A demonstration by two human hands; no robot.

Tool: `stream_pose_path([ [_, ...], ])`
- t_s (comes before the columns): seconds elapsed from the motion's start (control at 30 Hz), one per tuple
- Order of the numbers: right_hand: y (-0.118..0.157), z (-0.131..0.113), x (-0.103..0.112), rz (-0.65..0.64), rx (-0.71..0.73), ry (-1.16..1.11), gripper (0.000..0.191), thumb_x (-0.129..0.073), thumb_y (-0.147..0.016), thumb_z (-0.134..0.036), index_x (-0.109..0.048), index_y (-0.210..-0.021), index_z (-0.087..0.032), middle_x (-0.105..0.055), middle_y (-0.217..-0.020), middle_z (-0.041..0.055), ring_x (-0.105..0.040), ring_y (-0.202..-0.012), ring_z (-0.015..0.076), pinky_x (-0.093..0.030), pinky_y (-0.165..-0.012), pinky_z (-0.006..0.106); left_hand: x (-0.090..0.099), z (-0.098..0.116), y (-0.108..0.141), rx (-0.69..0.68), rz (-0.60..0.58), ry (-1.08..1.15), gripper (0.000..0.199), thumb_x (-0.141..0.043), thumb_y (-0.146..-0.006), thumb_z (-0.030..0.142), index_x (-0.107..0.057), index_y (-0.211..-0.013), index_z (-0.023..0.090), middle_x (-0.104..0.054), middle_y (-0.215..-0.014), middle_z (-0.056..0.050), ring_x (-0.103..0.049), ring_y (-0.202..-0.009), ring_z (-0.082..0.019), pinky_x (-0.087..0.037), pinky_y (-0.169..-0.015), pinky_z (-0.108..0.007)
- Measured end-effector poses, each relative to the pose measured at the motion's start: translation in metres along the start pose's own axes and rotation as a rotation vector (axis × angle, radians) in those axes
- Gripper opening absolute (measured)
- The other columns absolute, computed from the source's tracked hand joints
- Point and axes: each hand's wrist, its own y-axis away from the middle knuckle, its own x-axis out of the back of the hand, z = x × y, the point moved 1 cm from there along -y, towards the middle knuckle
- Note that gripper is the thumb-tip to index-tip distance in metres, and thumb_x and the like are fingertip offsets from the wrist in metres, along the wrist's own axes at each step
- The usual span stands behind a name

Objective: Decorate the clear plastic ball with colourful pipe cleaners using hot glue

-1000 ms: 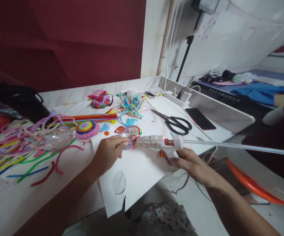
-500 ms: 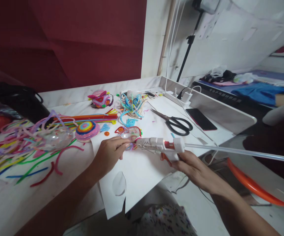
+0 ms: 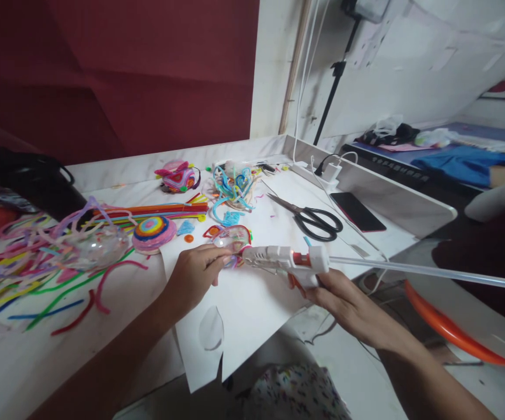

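My right hand is wrapped around the handle of a white hot glue gun, its nozzle pointing left. A long clear glue stick sticks out of the gun's back end. My left hand is closed in a pinch right at the nozzle; what lies between the fingertips is hidden. Just behind the fingertips and nozzle sits a clear plastic craft piece edged with coloured pipe cleaner. Under both hands lies a white paper sheet with an oval hole cut in it.
Black-handled scissors and a phone lie at the right. Loose pipe cleaners, a clear plastic shell and a striped coiled disc are at the left. A blue pipe-cleaner tangle and a colourful wrapped piece sit behind.
Both hands and the glue gun hold almost the same place. The view has shifted very slightly.
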Motion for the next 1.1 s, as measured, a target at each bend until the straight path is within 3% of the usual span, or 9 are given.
stream_pose_path([
  [0.23, 0.001, 0.004, 0.001, -0.036, -0.017, -0.081, 0.029, -0.047, -0.090, -0.040, -0.066, -0.100, -0.021, -0.065, -0.095, 0.0060, -0.058, -0.089, 0.0235, -0.047, -0.076, 0.034, -0.001, 0.001, 0.000, -0.005, 0.008, 0.015, 0.022, -0.054, -0.081, 0.020, -0.076, -0.085, 0.017, -0.053, -0.046, 0.005, -0.047, -0.042, -0.008, -0.038, -0.048, -0.021],
  [0.6, 0.001, 0.013, -0.002, 0.002, -0.084, -0.238, 0.024, -0.054, -0.083, -0.039, -0.067, -0.088, -0.019, -0.064, -0.090, 0.0055, -0.057, -0.084, 0.0227, -0.046, -0.076, 0.034, -0.001, 0.003, 0.000, 0.024, 0.000, 0.036, 0.021, -0.055, -0.081, 0.020, -0.075, -0.082, 0.015, -0.054, -0.047, 0.005, -0.050, -0.042, -0.008, -0.041, -0.051, -0.021],
  [0.87, -0.002, 0.006, -0.001, -0.005, -0.092, -0.439, 0.014, -0.058, -0.074, -0.028, -0.068, -0.080, -0.019, -0.065, -0.082, 0.0034, -0.056, -0.079, 0.0202, -0.045, -0.071, 0.030, -0.001, 0.004, 0.001, 0.037, 0.000, 0.012, 0.022, -0.054, -0.082, 0.023, -0.075, -0.083, 0.017, -0.052, -0.043, 0.006, -0.047, -0.040, -0.009, -0.039, -0.048, -0.022],
  [1.1, -0.002, 0.014, -0.005, 0.021, -0.130, -0.570, 0.016, -0.062, -0.069, -0.024, -0.071, -0.081, -0.019, -0.065, -0.079, 0.0025, -0.056, -0.078, 0.0200, -0.044, -0.071, 0.030, -0.002, 0.002, 0.001, 0.067, 0.004, -0.008, 0.022, -0.055, -0.082, 0.026, -0.074, -0.087, 0.017, -0.053, -0.045, 0.006, -0.048, -0.041, -0.009, -0.039, -0.047, -0.022],
])
